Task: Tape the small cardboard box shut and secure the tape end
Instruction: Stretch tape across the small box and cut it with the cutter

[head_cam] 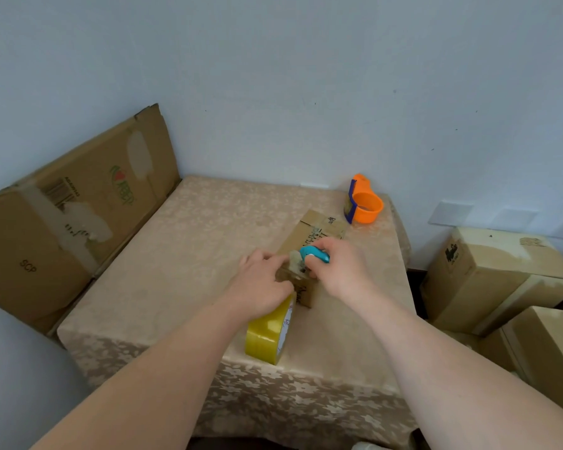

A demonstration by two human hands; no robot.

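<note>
— Where is the small cardboard box [309,235] sitting?
— Mid-table, right of centre; bare tablecloth [182,254] is lying open leftward.
— Hands?
— Left hand [262,287] is pressing the near end; right hand [337,264] is gripping a blue cutter [312,254], probably.
— Counts?
— One yellow tape roll [267,332], one orange dispenser [364,203].

Home room used for packing suggested: small table draped in beige floral damask cloth [208,222], set into plain wall corner; brown cardboard cartons stacked [488,274] beside right edge; flattened carton [78,203] leaned at left edge.
</note>
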